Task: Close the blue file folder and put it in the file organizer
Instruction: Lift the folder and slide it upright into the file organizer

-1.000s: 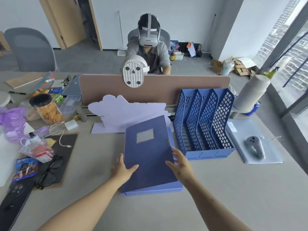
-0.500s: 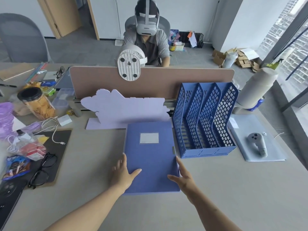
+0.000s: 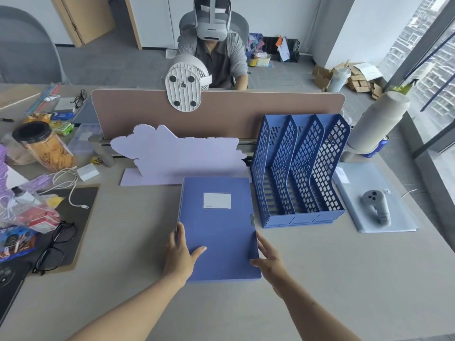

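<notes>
The blue file folder [image 3: 218, 230] lies flat and closed on the desk [image 3: 320, 279], dead centre and just ahead of the person, its white label [image 3: 217, 200] facing up near the far end. A small grey clasp [image 3: 252, 219] shows at the middle of its right edge. It looks like a rigid box-type folder: stiff covers, a smooth and probably rather slick plastic skin, and some thickness, so likely light to moderate in weight and not fragile.

The left hand [image 3: 181, 257] rests flat at the near left corner, fingers spread along the edge and thumb lying on the cover, gripping nothing. The right hand [image 3: 269, 260] is open too, fingers along the near right edge, thumb just touching the corner.

A two-sided pinch of the long edges, or a grasp around the left long edge, which I take for the spine, should serve best; the smooth cover may slip under flat palms.

At two o'clock from the folder, just beside its far right corner, stands the blue mesh file organizer [image 3: 299, 168] with three upright slots, all seemingly vacant. At twelve o'clock a pale lilac cut-out board [image 3: 177, 156] leans against the partition [image 3: 221, 114]. At three o'clock, well apart, a grey controller [image 3: 376, 205] lies on a translucent sleeve.
</notes>
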The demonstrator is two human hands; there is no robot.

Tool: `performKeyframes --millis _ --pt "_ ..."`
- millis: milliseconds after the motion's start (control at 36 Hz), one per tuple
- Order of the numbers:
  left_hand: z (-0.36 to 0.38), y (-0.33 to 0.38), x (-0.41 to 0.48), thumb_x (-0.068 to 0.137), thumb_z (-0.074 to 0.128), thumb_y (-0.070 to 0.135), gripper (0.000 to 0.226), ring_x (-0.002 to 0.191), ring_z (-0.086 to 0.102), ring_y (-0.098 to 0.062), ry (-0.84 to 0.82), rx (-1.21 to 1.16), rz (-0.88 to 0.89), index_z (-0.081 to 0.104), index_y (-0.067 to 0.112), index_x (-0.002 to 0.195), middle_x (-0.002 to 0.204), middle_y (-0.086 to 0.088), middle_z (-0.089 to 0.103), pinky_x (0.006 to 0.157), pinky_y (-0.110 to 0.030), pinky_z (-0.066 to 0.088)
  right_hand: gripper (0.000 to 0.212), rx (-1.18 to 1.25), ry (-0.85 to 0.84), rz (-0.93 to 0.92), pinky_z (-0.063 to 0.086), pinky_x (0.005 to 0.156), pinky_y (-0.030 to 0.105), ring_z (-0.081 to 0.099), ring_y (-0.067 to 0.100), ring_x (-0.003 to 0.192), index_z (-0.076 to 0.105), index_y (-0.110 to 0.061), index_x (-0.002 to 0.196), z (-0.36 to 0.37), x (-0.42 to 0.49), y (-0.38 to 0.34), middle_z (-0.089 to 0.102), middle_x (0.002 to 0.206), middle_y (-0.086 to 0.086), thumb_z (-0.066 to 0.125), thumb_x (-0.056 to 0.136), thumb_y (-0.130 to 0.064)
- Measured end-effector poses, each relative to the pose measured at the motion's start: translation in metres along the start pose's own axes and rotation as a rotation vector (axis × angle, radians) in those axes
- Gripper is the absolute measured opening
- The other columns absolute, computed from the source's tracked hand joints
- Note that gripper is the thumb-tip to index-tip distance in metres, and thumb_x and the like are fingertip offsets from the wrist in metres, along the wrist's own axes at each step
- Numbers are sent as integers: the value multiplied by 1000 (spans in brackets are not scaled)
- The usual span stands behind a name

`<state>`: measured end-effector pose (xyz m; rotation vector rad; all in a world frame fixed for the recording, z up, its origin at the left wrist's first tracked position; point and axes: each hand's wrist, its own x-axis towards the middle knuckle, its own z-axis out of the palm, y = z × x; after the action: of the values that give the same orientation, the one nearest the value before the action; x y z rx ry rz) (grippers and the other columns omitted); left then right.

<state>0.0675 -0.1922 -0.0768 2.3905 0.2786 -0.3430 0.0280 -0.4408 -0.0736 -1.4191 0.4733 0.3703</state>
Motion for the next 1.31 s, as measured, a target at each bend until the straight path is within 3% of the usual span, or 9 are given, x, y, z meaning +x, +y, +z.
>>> performKeyframes --millis 111,222,417,556,667,806,944,1083,1306 --pt "0 1 0 85 65 48 100 143 28 -30 -3 -2 0 -2 21 155 160 -8 14 113 -41 35 87 -46 14 9 40 109 55 37 25 141 47 -31 137 -1 0 -6 45 149 6 54 58 5" --pt "0 1 2 82 68 48 104 139 33 -31 -6 -7 -15 -1 22 155 158 -9 17 109 -43 40 78 -299 38 -16 42 103 32 35 21 142 37 -28 145 3 2 -19 44 149 3 58 79 9" --pt "-11 2 19 72 76 54 116 116 50 -27 -99 47 -36 -4 36 153 145 -6 22 85 -32 49 78 -720 97 101 50 90 34 63 29 97 16 -59 142 14 19 -34 57 106 6 64 83 -42" --pt "-19 4 33 65 79 58 127 126 44 -30 -196 93 -48 -16 43 149 150 -5 16 84 -34 53 77 -789 113 124 46 81 33 54 23 80 8 -63 140 14 20 -32 54 91 0 59 86 -44" --pt "-22 7 35 61 76 65 132 138 34 -37 -203 121 -65 -25 48 143 159 -6 16 104 -44 45 80 -715 87 147 47 76 32 50 20 72 6 -66 138 17 23 -34 56 93 4 60 87 -36" --pt "-25 9 28 64 81 56 128 147 14 -41 -186 12 -72 -14 46 149 165 0 8 115 -48 28 93 -480 18 113 52 89 29 60 22 117 11 -62 142 19 17 -30 43 143 -9 63 83 -12" --pt "-25 -5 6 67 84 43 123 148 19 -28 -129 -146 -52 -6 47 150 165 3 6 83 -25 39 82 -386 28 36 40 94 17 45 10 125 17 -44 149 34 5 -26 34 150 -17 59 89 -8" --pt "-40 -27 -7 64 88 39 126 150 16 -19 -13 -282 -19 -5 50 149 165 8 8 88 -23 37 78 -322 -6 -83 24 115 25 26 5 143 19 -40 150 59 -1 -27 26 156 -18 53 91 -3" --pt "-82 -3 6 63 91 25 126 140 21 -2 90 -399 126 4 46 151 160 7 16 112 -32 27 92 -163 96 -132 29 118 47 31 14 141 0 -83 120 91 1 -84 26 151 -15 70 67 -55"
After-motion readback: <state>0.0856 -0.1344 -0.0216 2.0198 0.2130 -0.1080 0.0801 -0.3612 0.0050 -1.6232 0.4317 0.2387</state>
